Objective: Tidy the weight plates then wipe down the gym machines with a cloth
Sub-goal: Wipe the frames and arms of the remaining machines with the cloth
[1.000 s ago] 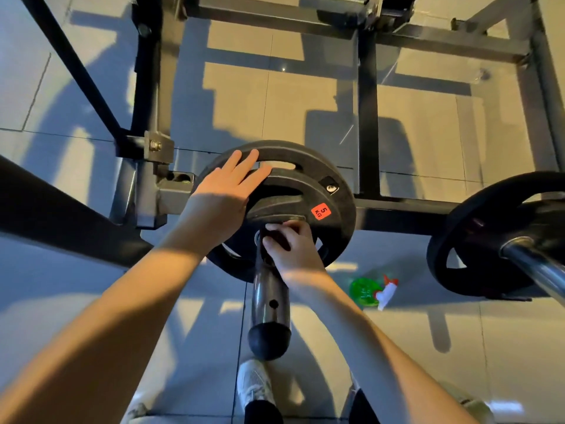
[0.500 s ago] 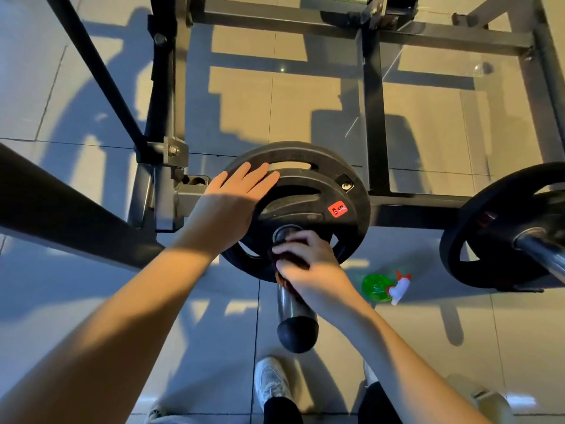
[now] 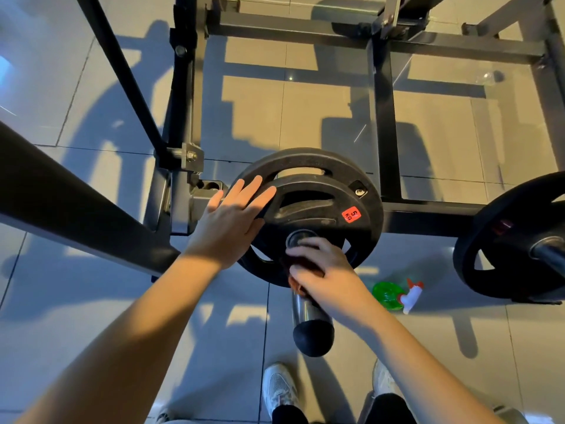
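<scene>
A black 5 kg weight plate [image 3: 321, 209] with a red label hangs on a steel storage peg [image 3: 308, 313] that points toward me. My left hand [image 3: 235, 218] lies flat on the plate's left face, fingers straight. My right hand [image 3: 324, 270] wraps around the peg just in front of the plate's hub, gripping a dark reddish cloth [image 3: 296, 285] against the steel. Only a small edge of the cloth shows under my fingers. A second black plate [image 3: 504, 240] sits on another bar at the right.
The machine's dark steel frame [image 3: 385, 133] crosses the tiled floor behind the plate, and a thick slanted beam [image 3: 76, 209] runs at the left. A green spray bottle [image 3: 388, 296] lies on the floor right of the peg. My shoes [image 3: 279, 390] stand below the peg's rubber cap.
My right hand with the cloth has slid a little back along the peg from the hub toward me. My left hand has stayed flat on the plate.
</scene>
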`<action>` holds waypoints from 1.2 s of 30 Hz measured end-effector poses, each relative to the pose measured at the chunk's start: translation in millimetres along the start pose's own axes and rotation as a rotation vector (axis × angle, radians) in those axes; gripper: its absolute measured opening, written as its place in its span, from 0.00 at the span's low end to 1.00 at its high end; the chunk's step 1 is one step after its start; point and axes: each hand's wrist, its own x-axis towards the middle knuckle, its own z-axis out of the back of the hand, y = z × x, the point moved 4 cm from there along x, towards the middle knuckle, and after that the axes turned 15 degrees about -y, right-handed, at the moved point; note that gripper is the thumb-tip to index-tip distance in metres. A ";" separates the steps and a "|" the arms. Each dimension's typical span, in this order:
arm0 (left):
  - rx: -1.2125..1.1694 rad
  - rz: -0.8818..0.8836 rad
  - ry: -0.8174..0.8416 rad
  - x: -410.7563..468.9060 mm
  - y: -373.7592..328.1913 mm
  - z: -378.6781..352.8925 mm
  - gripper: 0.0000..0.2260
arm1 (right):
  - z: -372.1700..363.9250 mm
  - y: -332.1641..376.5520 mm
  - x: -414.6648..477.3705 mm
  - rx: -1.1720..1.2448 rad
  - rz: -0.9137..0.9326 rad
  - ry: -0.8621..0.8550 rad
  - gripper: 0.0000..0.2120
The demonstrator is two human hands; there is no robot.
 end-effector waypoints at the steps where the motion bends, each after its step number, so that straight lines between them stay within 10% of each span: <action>1: 0.000 0.011 0.002 -0.3 0.6 -1.3 0.26 | -1.4 -3.6 11.3 -0.002 -0.059 0.006 0.14; 23: -0.072 0.118 0.043 -3.9 -9.4 -3.9 0.25 | -1.5 6.8 11.4 -0.041 0.016 0.201 0.09; 36: -0.110 0.277 0.115 -5.1 -27.4 -3.9 0.26 | -0.7 -0.8 -2.8 0.160 -0.122 0.001 0.10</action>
